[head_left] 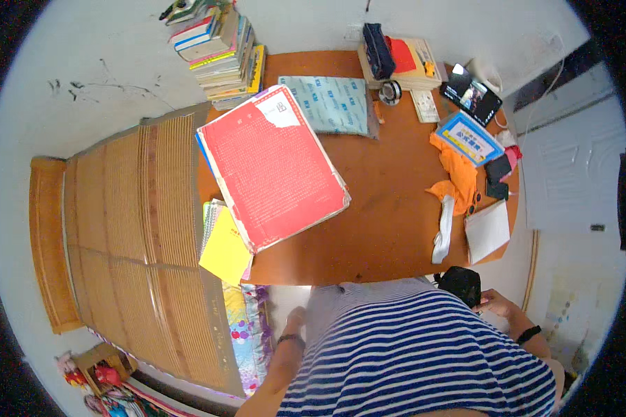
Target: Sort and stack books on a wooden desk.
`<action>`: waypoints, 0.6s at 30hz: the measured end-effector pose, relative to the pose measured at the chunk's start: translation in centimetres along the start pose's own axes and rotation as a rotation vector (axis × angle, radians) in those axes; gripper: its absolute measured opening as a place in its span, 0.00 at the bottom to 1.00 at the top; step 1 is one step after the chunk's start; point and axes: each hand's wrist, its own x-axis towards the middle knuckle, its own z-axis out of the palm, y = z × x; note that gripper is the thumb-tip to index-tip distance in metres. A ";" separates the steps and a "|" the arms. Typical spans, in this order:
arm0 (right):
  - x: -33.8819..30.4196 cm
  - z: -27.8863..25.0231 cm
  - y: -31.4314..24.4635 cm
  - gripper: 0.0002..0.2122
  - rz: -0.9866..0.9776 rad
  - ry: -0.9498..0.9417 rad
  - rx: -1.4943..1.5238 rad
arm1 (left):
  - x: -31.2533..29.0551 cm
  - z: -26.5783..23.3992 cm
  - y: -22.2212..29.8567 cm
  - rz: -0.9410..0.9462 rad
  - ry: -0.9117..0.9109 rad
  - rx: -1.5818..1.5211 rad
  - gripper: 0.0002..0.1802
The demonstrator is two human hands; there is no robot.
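My left hand (296,320) hangs beside my grey shorts (358,290), just below the table's front edge. A dark band circles its wrist, and its fingers are too small and partly hidden to make out. To the right of my waist is a black bag-like thing (460,283). My right hand (497,304) is closed at its lower right edge, fingers bent together, with a black band on the wrist. Nearest on the tabletop above that hand lies a white notepad (487,232). A white strip of cloth (444,231) is left of the pad.
The brown table (382,208) carries a large worn red book (278,170), a yellow booklet (227,247), a blue-white package (330,104), orange cloth (458,170) and a phone (471,94). Book stacks (222,59) stand at the wall. A bed with a bamboo mat (132,243) adjoins on the left.
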 end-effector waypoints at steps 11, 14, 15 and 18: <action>10.1 -9.7 -0.9 0.09 -0.403 0.127 -0.898 | -5.6 20.0 18.5 -0.483 0.267 -0.649 0.14; 11.6 -9.5 -1.5 0.10 -0.352 0.228 -1.181 | -3.7 21.7 21.1 -0.497 0.309 -0.706 0.13; 12.2 -9.5 -1.2 0.10 -0.385 0.249 -1.217 | -2.7 22.5 21.0 -0.496 0.327 -0.720 0.13; 13.6 -9.0 -1.3 0.11 -0.470 0.270 -1.357 | 1.5 24.4 17.4 -0.456 0.414 -0.761 0.13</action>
